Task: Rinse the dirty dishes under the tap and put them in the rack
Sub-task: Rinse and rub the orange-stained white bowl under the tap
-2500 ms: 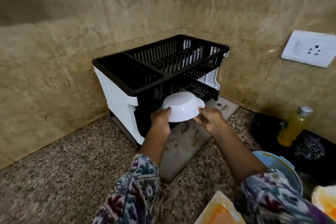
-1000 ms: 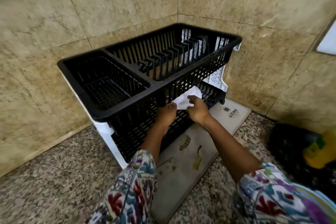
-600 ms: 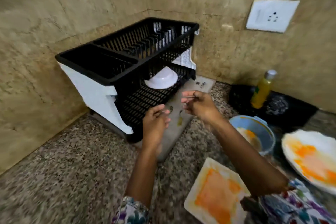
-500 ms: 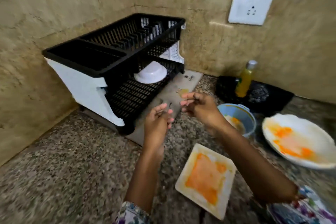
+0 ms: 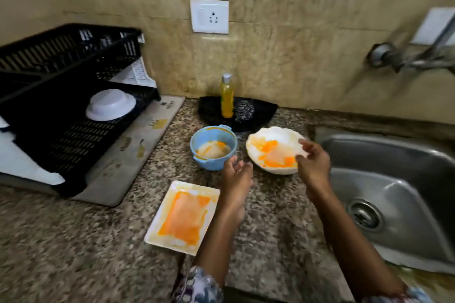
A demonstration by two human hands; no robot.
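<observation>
A white bowl lies upside down on the lower shelf of the black dish rack at the left. On the granite counter stand three dishes smeared with orange: a blue bowl, a white wavy-edged bowl and a white rectangular plate. My left hand hovers just right of the blue bowl, fingers apart, holding nothing. Over the right rim of the wavy-edged bowl is my right hand, open and empty. The tap juts from the wall at the upper right.
The steel sink fills the right side. A black tray behind the bowls carries a yellow soap bottle and a steel scrubber. A grey mat lies under the rack. A wall socket is above.
Both hands set the white bowl on the rack's lower shelf, let go and drew back. The view swung right; my hands now hover by the dirty bowls near the sink.
</observation>
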